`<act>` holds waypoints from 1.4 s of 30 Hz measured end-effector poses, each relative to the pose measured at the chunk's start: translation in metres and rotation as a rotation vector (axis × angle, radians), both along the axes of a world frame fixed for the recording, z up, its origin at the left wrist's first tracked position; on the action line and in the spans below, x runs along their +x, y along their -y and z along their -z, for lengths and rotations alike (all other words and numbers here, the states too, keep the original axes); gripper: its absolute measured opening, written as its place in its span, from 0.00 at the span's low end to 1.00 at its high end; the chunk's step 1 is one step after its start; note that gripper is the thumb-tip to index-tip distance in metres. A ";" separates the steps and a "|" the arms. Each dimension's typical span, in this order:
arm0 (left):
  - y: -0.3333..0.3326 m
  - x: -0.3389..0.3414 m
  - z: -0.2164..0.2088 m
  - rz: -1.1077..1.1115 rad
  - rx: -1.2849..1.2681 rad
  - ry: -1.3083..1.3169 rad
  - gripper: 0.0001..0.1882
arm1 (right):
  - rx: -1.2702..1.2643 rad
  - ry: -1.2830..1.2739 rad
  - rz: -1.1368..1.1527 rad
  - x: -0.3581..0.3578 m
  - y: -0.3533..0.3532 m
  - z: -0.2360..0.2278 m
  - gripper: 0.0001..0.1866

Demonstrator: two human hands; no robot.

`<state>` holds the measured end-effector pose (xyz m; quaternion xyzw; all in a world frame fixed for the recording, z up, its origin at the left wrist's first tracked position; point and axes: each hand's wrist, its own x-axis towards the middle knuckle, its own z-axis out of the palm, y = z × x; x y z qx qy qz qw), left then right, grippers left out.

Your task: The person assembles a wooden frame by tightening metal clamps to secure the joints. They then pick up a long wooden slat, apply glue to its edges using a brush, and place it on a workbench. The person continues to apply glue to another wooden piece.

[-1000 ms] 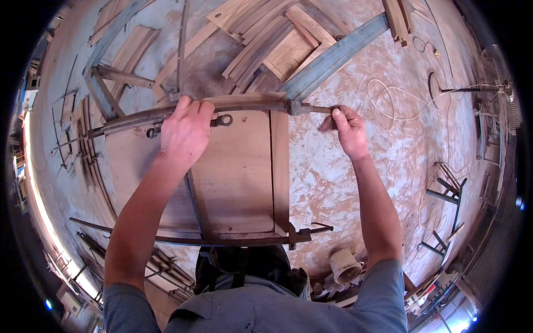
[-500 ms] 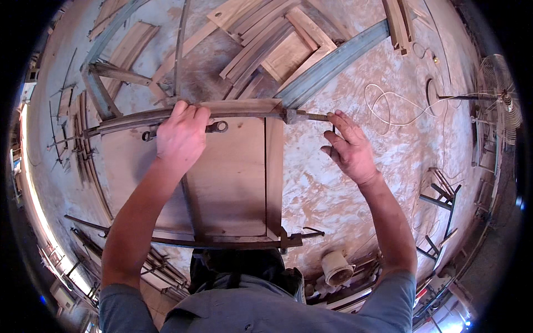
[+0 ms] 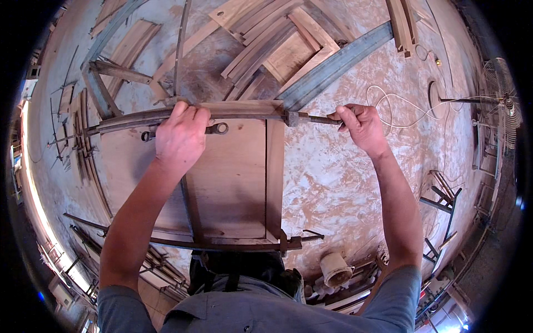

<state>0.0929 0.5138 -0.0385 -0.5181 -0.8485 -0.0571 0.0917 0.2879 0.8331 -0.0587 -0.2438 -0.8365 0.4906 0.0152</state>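
Close to the person, below both hands, a dark near clamp (image 3: 222,245) lies across the near edge of a big flat wood panel (image 3: 227,172). A pale bucket (image 3: 335,270) is on the floor, below the right hand and to the right of that clamp.

The panel sits below the left hand and reaches over toward the right hand's side, but stops before it. A dark strip runs down its middle. Along its far edge goes the far clamp (image 3: 247,115), a long dark bar that passes under the left hand.

The left hand (image 3: 180,133) is closed, with its fingers curled over the bar. A wrench (image 3: 220,129) is tucked under the same hand and pokes out on both sides. The right hand (image 3: 361,126) is out past the panel's right edge. Its thumb and fingers are pinched together on the outer end of the clamp's screw (image 3: 319,119).

Farther off, past the space between the hands, a blue-grey beam (image 3: 338,64) slants up to the right. Beyond the left hand and a bit right is a pile of wood pieces (image 3: 252,47). A thin white cord (image 3: 383,91) loops on the floor (image 3: 333,188) just past the right hand, and a fan (image 3: 506,102) stands far to its right.
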 end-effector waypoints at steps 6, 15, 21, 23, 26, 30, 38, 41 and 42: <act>0.000 0.001 -0.004 -0.003 0.014 -0.005 0.05 | -0.281 0.166 0.021 -0.025 -0.005 -0.017 0.29; 0.002 0.001 -0.001 -0.023 -0.010 0.034 0.08 | -0.286 0.229 0.039 -0.032 -0.011 -0.001 0.30; 0.005 0.001 -0.001 -0.036 -0.043 0.098 0.11 | -0.365 0.303 0.078 -0.039 -0.010 0.000 0.28; 0.005 0.000 -0.001 -0.022 -0.034 0.077 0.08 | -0.403 0.381 0.128 -0.042 -0.012 0.001 0.27; 0.003 0.000 -0.003 0.001 -0.002 0.035 0.04 | -0.453 0.423 0.157 -0.046 -0.008 0.001 0.26; 0.003 0.001 -0.004 -0.006 -0.022 0.040 0.04 | -0.432 0.410 0.174 -0.042 -0.007 -0.007 0.26; 0.006 0.005 -0.002 -0.023 -0.002 -0.007 0.05 | 0.848 -0.178 -0.348 0.018 -0.001 -0.011 0.29; 0.004 0.003 0.003 -0.011 -0.005 -0.029 0.05 | 0.888 -0.243 -0.413 0.017 0.003 -0.002 0.25; 0.004 0.002 0.003 -0.006 0.001 -0.031 0.05 | 0.908 -0.248 -0.429 0.014 0.002 0.003 0.24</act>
